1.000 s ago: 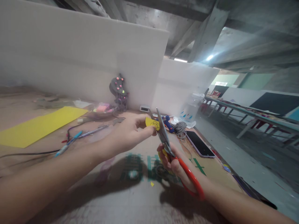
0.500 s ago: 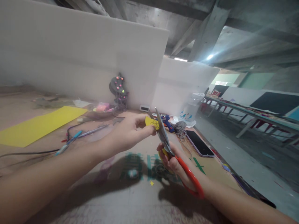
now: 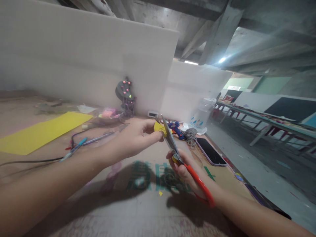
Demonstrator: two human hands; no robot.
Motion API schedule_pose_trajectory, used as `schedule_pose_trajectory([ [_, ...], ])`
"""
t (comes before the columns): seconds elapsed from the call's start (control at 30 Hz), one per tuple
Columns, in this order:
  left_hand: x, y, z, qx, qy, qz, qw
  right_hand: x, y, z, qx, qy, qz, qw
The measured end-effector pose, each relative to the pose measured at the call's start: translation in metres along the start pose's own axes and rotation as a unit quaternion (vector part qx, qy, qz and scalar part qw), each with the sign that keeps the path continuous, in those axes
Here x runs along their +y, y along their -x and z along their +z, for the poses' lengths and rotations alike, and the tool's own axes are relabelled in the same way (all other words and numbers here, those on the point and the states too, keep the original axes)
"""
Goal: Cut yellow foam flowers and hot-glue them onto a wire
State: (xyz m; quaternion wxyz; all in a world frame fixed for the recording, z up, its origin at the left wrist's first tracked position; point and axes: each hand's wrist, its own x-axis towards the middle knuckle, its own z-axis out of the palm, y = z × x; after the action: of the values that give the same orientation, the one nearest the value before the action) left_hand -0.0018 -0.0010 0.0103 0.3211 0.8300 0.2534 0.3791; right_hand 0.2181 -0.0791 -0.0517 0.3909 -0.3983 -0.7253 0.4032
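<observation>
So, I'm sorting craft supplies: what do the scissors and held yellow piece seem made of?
Scissors: blades probably steel, from their grey sheen; red handle likely smooth plastic, from its even colour. Held yellow piece: matte paper or thin foam, by its flat colour and bend; unclear which.

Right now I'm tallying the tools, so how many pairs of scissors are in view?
1 that I can make out: the scissors in the right hand, blades at the yellow piece held by the left hand. Others may be hidden.

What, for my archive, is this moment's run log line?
left hand: pinching yellow paper piece; right hand: holding red-handled scissors; paper: between blades
</observation>
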Motion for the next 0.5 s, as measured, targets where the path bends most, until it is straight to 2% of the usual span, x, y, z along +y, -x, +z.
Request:
schedule_pose_trajectory([
  [0.13, 0.0015, -0.0001, -0.0012, 0.002, -0.012, -0.002, 1.000, 0.0039, 0.0000, -0.0006, 0.003, -0.008, 0.004, 1.000],
  [0.5, 0.0057, 0.0000, -0.0045, 0.024, -0.061, -0.012, 0.998, -0.0051, -0.0012, 0.0029, 0.001, -0.012, 0.018, 1.000],
])
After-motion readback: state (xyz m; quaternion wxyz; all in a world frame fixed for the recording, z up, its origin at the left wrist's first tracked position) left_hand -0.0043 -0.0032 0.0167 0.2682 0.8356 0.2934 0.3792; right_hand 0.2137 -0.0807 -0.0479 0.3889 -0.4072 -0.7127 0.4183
